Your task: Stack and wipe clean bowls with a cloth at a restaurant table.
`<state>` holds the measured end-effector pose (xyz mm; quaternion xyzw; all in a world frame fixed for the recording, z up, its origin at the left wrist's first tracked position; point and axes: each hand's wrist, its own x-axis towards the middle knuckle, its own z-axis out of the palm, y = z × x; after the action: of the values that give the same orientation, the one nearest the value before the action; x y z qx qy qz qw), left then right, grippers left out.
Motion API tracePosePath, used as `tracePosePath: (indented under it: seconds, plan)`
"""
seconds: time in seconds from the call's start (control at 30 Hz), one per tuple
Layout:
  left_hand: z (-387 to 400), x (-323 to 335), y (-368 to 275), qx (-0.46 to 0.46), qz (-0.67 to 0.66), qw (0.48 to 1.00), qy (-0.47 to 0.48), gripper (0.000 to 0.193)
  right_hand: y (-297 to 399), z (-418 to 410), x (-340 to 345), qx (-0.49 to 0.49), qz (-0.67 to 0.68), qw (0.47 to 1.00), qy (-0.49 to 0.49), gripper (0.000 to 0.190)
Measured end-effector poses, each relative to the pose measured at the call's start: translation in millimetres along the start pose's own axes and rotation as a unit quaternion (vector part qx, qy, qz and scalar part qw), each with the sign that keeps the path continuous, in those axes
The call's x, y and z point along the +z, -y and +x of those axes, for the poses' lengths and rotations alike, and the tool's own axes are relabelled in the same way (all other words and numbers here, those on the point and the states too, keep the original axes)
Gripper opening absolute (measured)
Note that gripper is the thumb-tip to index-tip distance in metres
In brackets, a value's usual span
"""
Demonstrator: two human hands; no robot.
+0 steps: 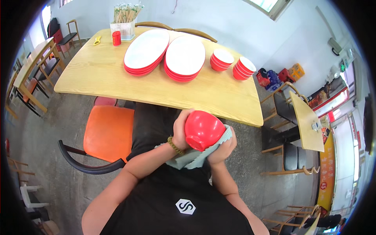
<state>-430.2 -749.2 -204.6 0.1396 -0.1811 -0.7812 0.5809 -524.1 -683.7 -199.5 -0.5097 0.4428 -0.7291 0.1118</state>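
A glossy red bowl point(204, 129) is tilted between my hands above my lap, its outer side and foot facing me. My left hand point(179, 129) grips its left side. With my right hand point(224, 148) I press a pale green cloth point(191, 158) against the bowl's right side, and the cloth hangs down beneath it. The bowl's inside is hidden. On the wooden table point(97, 73) before me are two stacks of oval plates, white on top with red sides: a left stack point(147, 53) and a right stack point(185, 55). Two bowl stacks, one nearer point(221, 60) and one farther right point(244, 68), stand beside them.
A white basket point(123, 29) of wrapped chopsticks, a red can point(116, 38) and a yellow peeler-like tool point(97, 40) sit at the table's far left. An orange chair point(108, 132) is at my left. Another table point(307, 123) with chairs stands to the right.
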Motion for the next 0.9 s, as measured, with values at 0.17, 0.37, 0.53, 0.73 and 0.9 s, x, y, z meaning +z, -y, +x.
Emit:
tracePosePath:
  seconds: [0.17,0.37,0.53,0.73,0.9]
  plan:
    - [16,-28,-32,0.121,0.486,0.845,0.185,0.035,5,36,-21,0.095,-0.07,0.97,0.211,0.018]
    - [1,-18,-43,0.088,0.271,0.943,0.17,0.04,-2,0,-7,0.021,0.039,0.997,0.068,0.036]
    - [0,-1,-23,0.097,0.203,0.974,-0.003,0.028,-3,-19,-4,0.057,-0.003,0.998,0.021,0.038]
    - [-6,8,-43,0.292,0.631,0.675,0.247,0.038,1,29,-15,0.063,-0.053,0.978,0.192,0.02]
    - [-3,-9,-48,0.266,0.575,0.741,0.224,0.039,-25,-5,-16,-0.023,-0.048,0.996,0.074,0.02]
